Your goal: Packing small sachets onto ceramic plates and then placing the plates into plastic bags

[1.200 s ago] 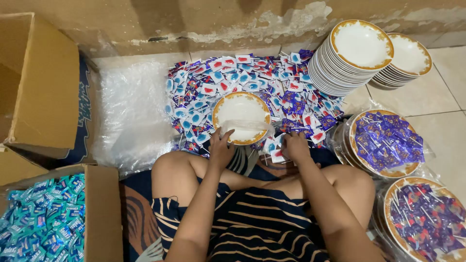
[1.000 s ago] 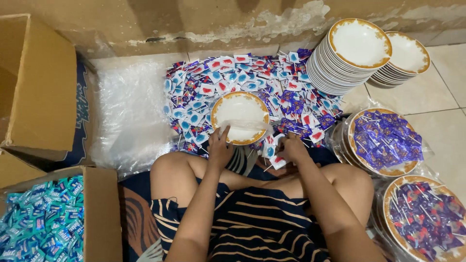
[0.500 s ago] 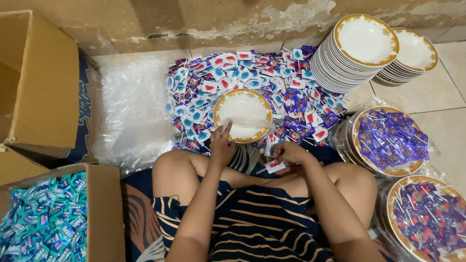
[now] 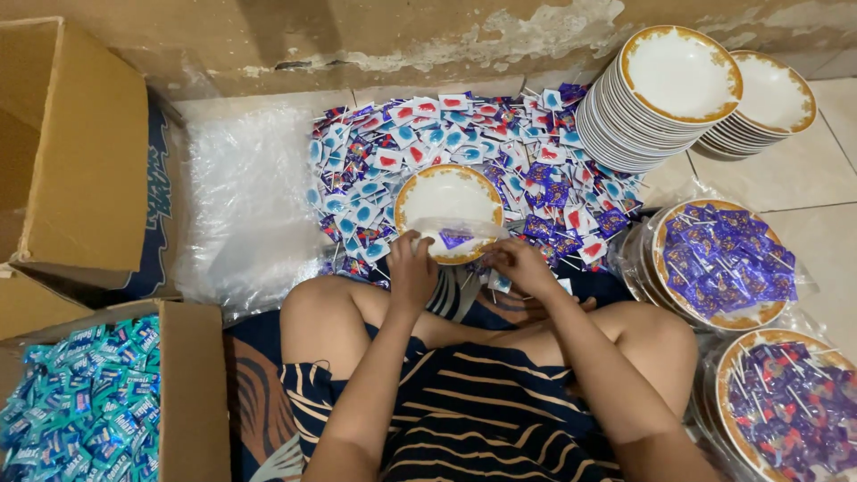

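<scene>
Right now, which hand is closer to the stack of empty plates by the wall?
Right. The right hand sits below and left of the stack of empty plates, with scattered packets between. The left hand is farther left, at the single plate.

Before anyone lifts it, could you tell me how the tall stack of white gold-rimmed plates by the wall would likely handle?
The tall stack of plates is many plates deep, so it is probably heavy. It leans a little, rims stepped sideways, so a push may slide the upper plates off. They look like glazed ceramic, likely breakable on the tiled floor. The second stack touches it and might shift too.
</scene>
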